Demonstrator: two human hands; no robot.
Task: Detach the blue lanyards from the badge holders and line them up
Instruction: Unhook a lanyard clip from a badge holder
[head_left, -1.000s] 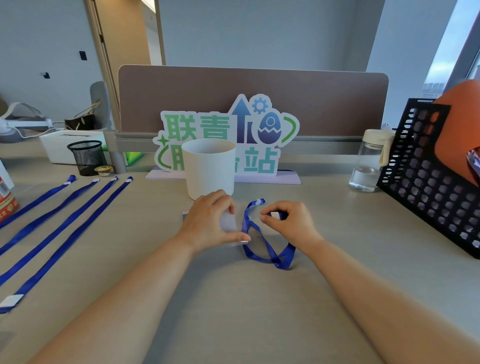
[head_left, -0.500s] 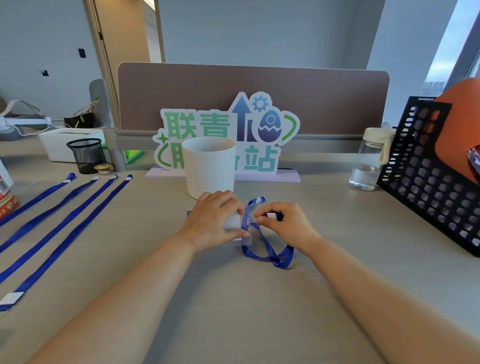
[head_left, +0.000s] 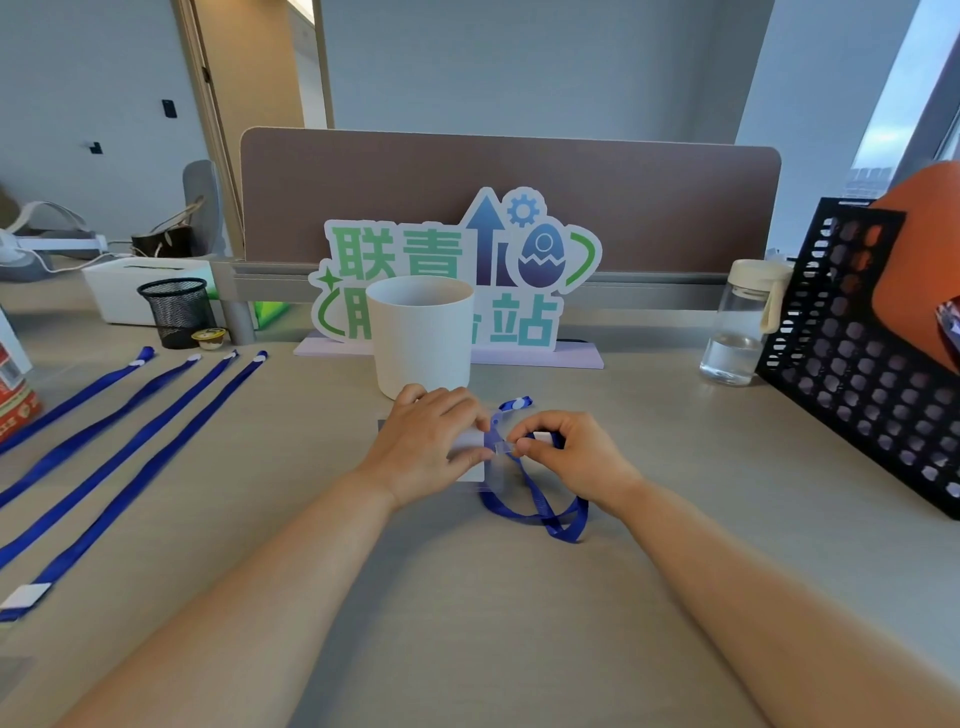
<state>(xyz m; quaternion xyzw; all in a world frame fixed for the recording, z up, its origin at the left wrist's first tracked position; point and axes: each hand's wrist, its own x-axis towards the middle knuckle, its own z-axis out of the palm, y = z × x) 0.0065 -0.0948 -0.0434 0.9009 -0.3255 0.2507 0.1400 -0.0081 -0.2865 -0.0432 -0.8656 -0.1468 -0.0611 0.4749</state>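
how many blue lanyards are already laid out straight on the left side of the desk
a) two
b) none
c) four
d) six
c: four straightened lanyards lie side by side on the left of the desk, while a fifth, looped lanyard is at the badge holder between the left hand and right hand.

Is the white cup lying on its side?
No, the white cup stands upright on the desk, open mouth up, behind the left hand.
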